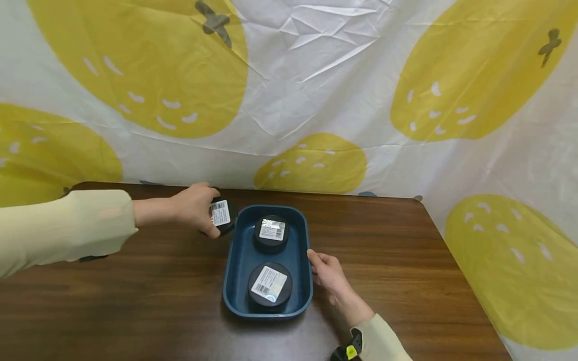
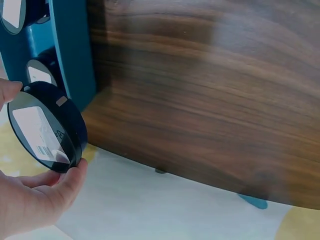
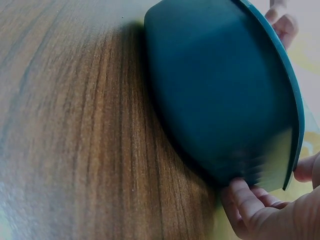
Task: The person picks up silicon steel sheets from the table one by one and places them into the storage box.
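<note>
My left hand (image 1: 191,206) grips a black round flat container (image 2: 47,132) by its edge, thumb on one side and fingers on the other. A white barcode label (image 1: 220,213) covers its face. It is held up just beside the left wall of a blue rectangular tray (image 1: 229,273). Inside the tray lie two similar black round containers, one at the far end (image 1: 271,234) and one at the near end (image 1: 270,286), both with white labels facing up. My right hand (image 1: 333,281) holds the tray's right side, thumb at the rim and fingers against the outer wall (image 3: 220,100).
The tray rests on a dark brown wooden table (image 1: 384,250). Behind the table and along its right side hangs a white cloth (image 1: 316,110) with large yellow fruit prints. A black band with a yellow patch (image 1: 351,352) is on the right wrist.
</note>
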The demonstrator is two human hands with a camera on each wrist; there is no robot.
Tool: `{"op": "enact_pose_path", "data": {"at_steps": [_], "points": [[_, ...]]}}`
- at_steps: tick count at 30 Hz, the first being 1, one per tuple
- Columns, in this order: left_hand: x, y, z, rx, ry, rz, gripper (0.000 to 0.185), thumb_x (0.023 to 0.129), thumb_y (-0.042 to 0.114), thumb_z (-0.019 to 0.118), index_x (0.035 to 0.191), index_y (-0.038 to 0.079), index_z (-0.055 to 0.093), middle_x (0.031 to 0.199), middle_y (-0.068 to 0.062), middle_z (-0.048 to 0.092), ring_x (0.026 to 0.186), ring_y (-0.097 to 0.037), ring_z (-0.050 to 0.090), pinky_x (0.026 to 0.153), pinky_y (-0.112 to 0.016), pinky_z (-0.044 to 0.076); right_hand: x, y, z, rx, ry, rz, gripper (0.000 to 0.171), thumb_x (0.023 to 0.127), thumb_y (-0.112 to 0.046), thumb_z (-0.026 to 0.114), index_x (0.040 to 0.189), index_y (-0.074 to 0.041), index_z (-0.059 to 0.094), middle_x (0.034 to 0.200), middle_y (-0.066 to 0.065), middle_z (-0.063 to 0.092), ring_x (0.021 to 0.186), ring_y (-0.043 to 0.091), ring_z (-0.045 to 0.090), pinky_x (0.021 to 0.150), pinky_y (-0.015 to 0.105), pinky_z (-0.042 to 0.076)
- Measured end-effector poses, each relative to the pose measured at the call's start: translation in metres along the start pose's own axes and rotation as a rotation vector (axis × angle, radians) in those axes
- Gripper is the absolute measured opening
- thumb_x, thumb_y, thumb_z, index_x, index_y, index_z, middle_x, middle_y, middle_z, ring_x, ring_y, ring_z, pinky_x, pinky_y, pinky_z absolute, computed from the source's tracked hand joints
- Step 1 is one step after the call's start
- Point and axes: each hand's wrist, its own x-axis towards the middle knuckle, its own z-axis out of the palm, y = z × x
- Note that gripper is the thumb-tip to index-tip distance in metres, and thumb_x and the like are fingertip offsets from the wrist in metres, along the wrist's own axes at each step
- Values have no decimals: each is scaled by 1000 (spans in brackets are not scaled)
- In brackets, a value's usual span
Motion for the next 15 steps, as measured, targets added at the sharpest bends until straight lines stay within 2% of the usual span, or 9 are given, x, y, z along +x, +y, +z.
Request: {"op": "enact_pose_path", "data": {"at_steps": [6,12,15], "points": [[13,8,2,20,-6,38,71,53,25,80,106,-15,57,89,-17,55,79,-26,48,65,-34,44,0,0,0,-5,6,-1,40,97,-23,50,105,16,59,73,3,64,69,10,60,68,26,52],[26,17,6,19,-55,37,70,55,27,81,108,-14,57,89,-15,53,82,-27,48,66,-35,44,-3,1,4,19,11,-3,38,96,-23,52,99,14,59,70,2,62,67,10,59,65,25,51],[31,21,7,27,-67,39,71,55,27,81,108,-14,57,89,-14,53,82,-26,48,67,-35,44,-4,1,6,18,1,-6,40,97,-23,51,102,16,58,72,2,62,68,10,59,66,25,52]]}}
